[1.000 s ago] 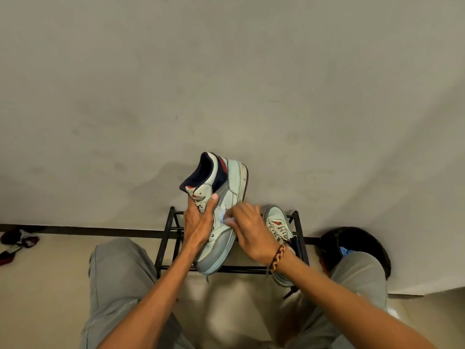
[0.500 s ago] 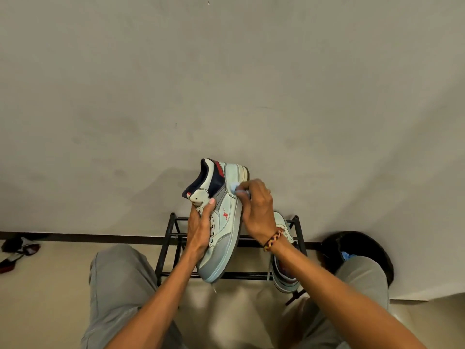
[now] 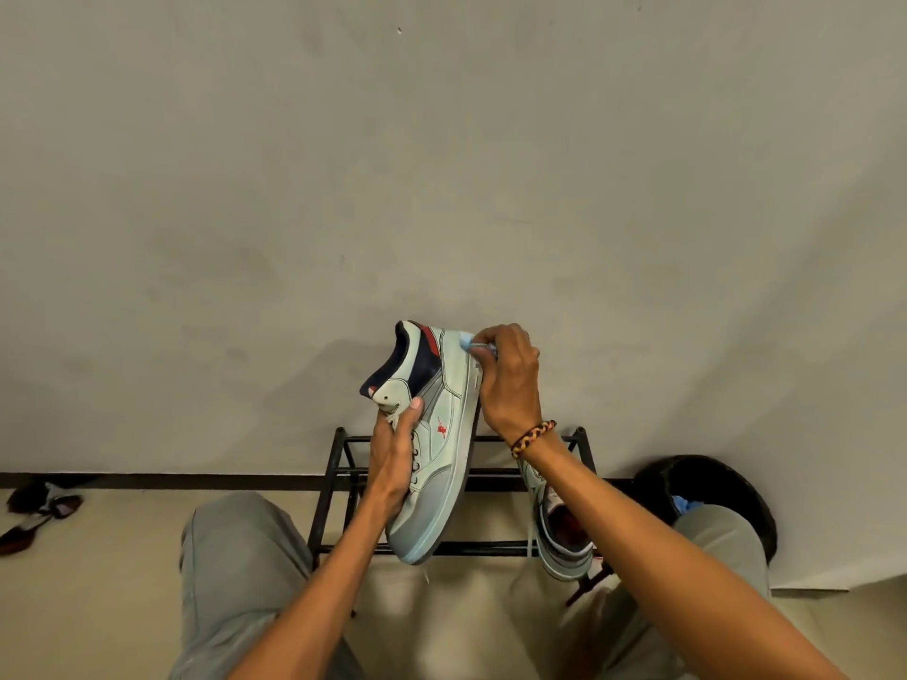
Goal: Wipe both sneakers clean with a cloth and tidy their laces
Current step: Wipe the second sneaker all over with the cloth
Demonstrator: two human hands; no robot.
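right hand (image 3: 508,380) pinching the cloth (image 3: 468,344) has slid from midfoot up to the heel of the sneaker (image 3: 432,434), left hand (image 3: 392,458) gripping its laced side above the rack (image 3: 338,483), so this side's nearly wiped; second sneaker (image 3: 559,537) waits.

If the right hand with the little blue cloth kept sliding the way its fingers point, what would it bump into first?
The right hand points up past the held sneaker's heel, pinching the cloth. Beyond that, probably only the bare wall; how far off is unclear.

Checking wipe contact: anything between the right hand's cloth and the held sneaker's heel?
Nothing visible. The right hand presses the cloth straight onto the heel of the held sneaker; the left hand grips the lace side.
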